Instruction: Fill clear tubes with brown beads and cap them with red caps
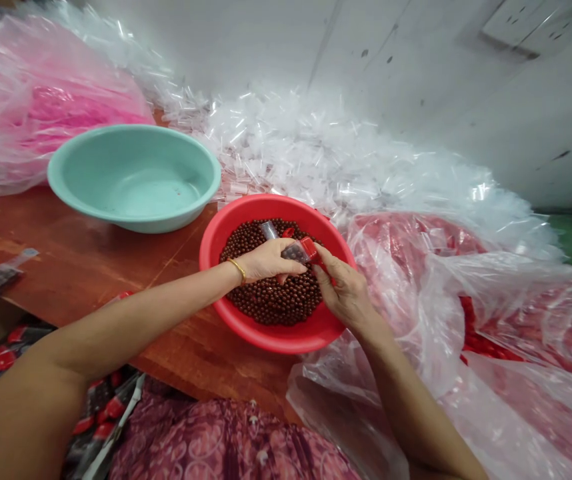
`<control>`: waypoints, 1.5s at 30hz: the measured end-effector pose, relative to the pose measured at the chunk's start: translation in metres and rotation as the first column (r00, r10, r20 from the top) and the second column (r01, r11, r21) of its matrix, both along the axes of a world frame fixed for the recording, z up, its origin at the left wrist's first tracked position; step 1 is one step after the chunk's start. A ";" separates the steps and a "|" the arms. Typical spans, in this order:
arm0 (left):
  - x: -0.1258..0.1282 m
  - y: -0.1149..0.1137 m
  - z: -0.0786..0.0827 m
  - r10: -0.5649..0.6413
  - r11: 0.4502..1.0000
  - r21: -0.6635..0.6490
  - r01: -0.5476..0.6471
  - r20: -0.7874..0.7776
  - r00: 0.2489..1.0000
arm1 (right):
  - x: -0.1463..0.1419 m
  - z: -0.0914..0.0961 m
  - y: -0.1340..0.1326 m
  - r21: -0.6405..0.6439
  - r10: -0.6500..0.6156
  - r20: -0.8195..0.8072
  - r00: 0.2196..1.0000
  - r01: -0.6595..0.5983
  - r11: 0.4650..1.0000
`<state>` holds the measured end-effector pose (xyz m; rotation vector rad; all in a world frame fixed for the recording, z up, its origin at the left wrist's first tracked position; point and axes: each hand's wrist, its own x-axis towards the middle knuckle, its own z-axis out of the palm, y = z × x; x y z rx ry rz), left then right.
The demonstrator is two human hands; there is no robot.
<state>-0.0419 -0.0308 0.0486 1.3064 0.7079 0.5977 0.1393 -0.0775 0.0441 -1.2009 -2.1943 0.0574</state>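
Over a red bowl (216, 297) of small round brown balls (271, 303), my left hand (266, 260) is closed around a clear plastic tube (295, 252) with dark balls inside. My right hand (345, 285) pinches the red cap (309, 248) at the tube's right end. Whether the cap is fully seated I cannot tell. Another clear tube (269, 230) lies on the balls just beyond my left hand, and a small red piece (289, 233) is beside it.
A pale green basin (136, 217) stands behind left. Clear tubes (306, 143) are heaped along the wall. Plastic bags with red pieces (416, 267) lie at right, a pink-filled bag (66, 107) at back left. Filled red-capped tubes (3, 357) sit in a box below left.
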 end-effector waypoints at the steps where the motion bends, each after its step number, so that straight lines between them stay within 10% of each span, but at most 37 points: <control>1: 0.001 -0.001 0.000 0.019 0.999 0.027 -0.018 -0.027 0.999 | -0.001 0.000 -0.002 -0.007 0.006 0.004 1.000 -0.006 1.000; 8: 0.003 -0.004 -0.010 0.233 0.899 0.409 -0.159 -0.138 0.963 | -0.005 -0.003 -0.010 0.066 -0.017 0.130 0.991 0.009 0.998; 14: 0.001 -0.003 -0.015 0.249 0.884 0.444 -0.144 -0.186 0.951 | -0.008 -0.014 -0.009 0.088 0.073 0.149 0.986 -0.087 0.992; 19: 0.000 -0.007 -0.007 0.198 0.891 0.455 -0.007 -0.375 0.906 | -0.002 0.000 -0.011 -0.076 0.140 0.085 0.986 -0.134 0.988; 23: 0.004 -0.013 0.003 0.109 0.825 0.529 0.197 -0.491 0.864 | -0.007 0.009 -0.002 -0.230 -0.101 -0.181 0.978 0.057 0.971; 29: 0.006 -0.016 0.006 0.091 0.769 0.572 0.286 -0.540 0.837 | -0.038 -0.009 0.021 -0.555 -0.285 -0.644 0.710 -0.177 0.813; 36: 0.004 -0.018 -0.002 0.102 0.701 0.621 0.350 -0.574 0.813 | -0.038 -0.021 0.017 -0.744 -0.327 -0.557 0.763 -0.284 0.605; 41: 0.000 -0.022 0.007 0.193 0.710 0.666 0.231 -0.499 0.845 | -0.042 0.000 0.026 -0.744 -0.283 -0.565 0.775 -0.330 0.581; 45: -0.041 -0.038 0.038 0.373 0.753 0.658 -0.016 -0.407 0.833 | -0.043 0.016 0.050 -0.673 -0.117 -0.507 0.854 -0.308 0.672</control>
